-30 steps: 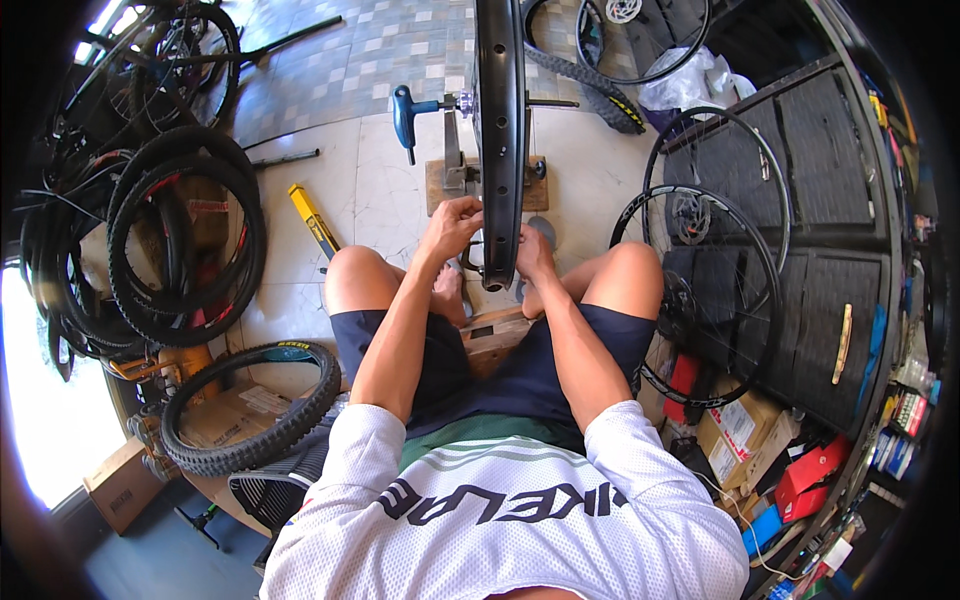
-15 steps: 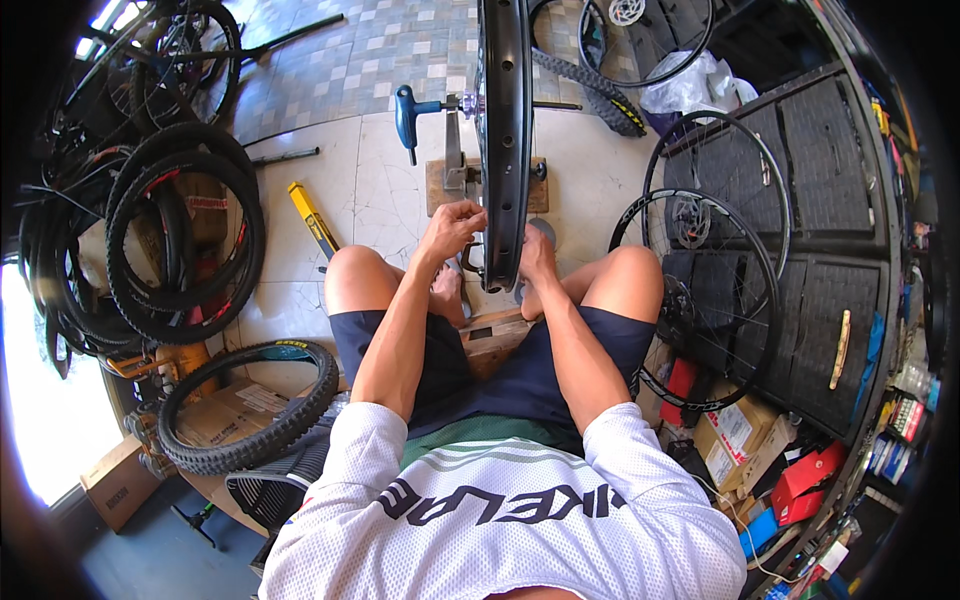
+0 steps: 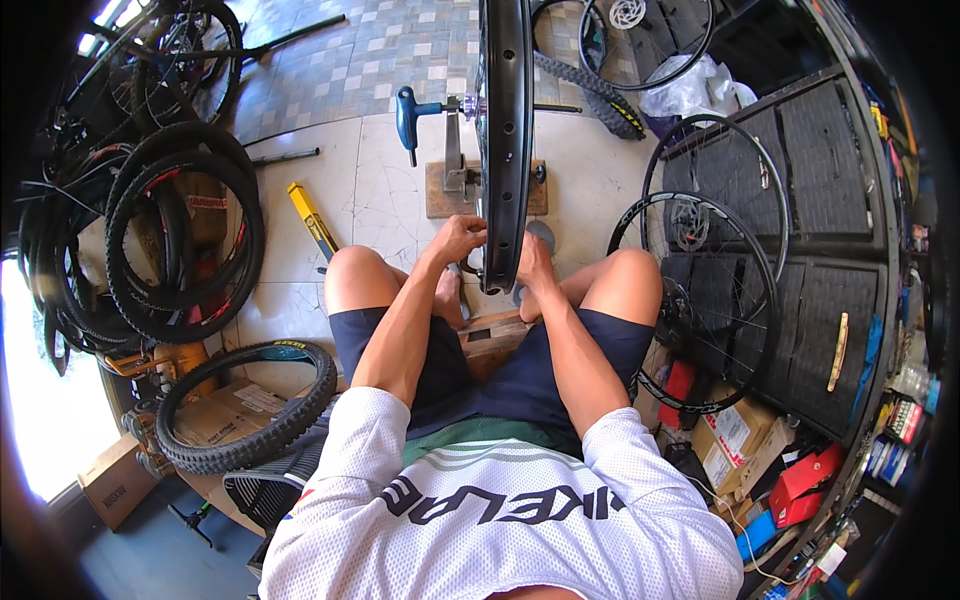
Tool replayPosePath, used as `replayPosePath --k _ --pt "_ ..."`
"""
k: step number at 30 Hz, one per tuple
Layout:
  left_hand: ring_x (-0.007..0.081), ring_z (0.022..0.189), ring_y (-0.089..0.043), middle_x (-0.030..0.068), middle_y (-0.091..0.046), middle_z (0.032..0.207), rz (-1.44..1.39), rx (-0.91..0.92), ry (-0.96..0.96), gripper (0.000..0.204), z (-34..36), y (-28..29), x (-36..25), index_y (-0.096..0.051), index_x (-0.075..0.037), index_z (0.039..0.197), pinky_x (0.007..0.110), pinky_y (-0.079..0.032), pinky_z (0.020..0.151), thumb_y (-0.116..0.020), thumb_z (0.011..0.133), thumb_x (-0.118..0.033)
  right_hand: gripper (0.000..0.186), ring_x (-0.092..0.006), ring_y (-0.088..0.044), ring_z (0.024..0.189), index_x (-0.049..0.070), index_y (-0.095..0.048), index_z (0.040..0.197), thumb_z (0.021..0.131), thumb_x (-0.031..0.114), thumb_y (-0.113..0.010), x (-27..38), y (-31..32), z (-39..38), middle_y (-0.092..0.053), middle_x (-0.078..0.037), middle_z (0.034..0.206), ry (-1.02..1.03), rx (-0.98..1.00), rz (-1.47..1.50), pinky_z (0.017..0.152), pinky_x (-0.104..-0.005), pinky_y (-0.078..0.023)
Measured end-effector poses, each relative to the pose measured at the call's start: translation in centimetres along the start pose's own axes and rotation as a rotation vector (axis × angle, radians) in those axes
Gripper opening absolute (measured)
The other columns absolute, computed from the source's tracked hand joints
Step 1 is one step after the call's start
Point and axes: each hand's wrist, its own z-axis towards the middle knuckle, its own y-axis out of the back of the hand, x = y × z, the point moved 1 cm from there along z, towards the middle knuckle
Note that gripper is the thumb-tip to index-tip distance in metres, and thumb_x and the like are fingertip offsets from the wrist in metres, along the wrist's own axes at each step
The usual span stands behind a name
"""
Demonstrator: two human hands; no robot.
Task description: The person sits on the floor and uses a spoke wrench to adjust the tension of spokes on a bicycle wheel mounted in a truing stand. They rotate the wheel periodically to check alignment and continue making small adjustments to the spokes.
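Left hand (image 3: 462, 238) grip pinched on black rim (image 3: 505, 150) edge; right hand (image 3: 533, 262) grip flat against rim, closure unclear.

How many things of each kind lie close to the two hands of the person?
Black bicycle rim in the stand, both hands on it: 1
Blue-handled tool: 1
Yellow flat box: 1
Knobby tyre on the cardboard: 1
Spoked wheels at the shelf: 2
Total: 6

Wheel rim (image 3: 505, 140) upright in stand (image 3: 455, 165) ahead, btw knees; tyres (image 3: 180, 230) left, spare wheels (image 3: 700, 300) right.
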Motion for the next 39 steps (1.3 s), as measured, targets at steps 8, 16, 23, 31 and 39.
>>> replayPosePath --k 8,16,23,31,39 --pt "0.0231 0.064 -0.064 0.0155 -0.064 0.066 -0.176 -0.216 0.329 0.023 0.9 -3.7 3.0 -0.066 0.001 0.078 0.038 -0.050 0.062 -0.071 0.076 -0.021 0.027 -0.0271 -0.072 0.085 0.005 -0.069 0.106 0.089 0.026 -0.064 -1.7 -0.3 0.2 -0.073 -0.015 0.092 -0.020 -0.036 -0.077 0.073 -0.0366 -0.053" --pt "0.0184 0.057 -0.060 0.0125 -0.060 0.060 -0.218 -0.312 0.305 0.026 0.6 -3.3 1.3 -0.065 0.003 0.075 0.036 -0.047 0.056 -0.071 0.080 -0.022 0.028 -0.0257 -0.071 0.085 0.004 -0.070 0.103 0.088 0.026 -0.067 -1.8 -0.5 0.4 -0.074 -0.014 0.092 -0.074 -0.052 0.012 0.073 -0.0364 -0.052" --pt "0.0128 0.076 -0.064 0.0066 -0.068 0.088 -0.512 -0.341 0.284 0.042 0.2 0.4 -6.5 -0.069 0.002 0.104 0.030 -0.053 0.063 -0.060 0.096 -0.039 0.026 -0.0249 -0.070 0.077 0.001 -0.068 0.094 0.085 0.026 -0.070 -4.1 -1.2 1.4 -0.072 -0.012 0.083 -0.196 -0.274 0.201 0.071 -0.0352 -0.052" --pt "0.0135 0.096 -0.063 0.0065 -0.066 0.110 -0.714 -0.176 0.192 0.036 -1.7 0.7 -5.2 -0.062 0.000 0.122 0.030 -0.052 0.083 -0.050 0.102 -0.029 0.027 -0.0203 -0.068 0.076 -0.002 -0.066 0.096 0.085 0.022 -0.070 -1.8 -0.8 1.1 -0.071 -0.012 0.083 -0.202 -0.319 0.157 0.070 -0.0328 -0.053" --pt "0.0220 0.114 -0.059 0.0135 -0.060 0.127 -0.719 0.037 0.343 0.071 -2.4 0.1 -9.9 -0.039 -0.003 0.146 0.034 -0.047 0.094 -0.066 0.093 -0.041 0.031 -0.0249 -0.068 0.080 0.000 -0.065 0.096 0.084 0.029 -0.069 -1.9 0.6 0.2 -0.071 -0.012 0.086 -0.253 -0.302 0.171 0.071 -0.0364 -0.052"
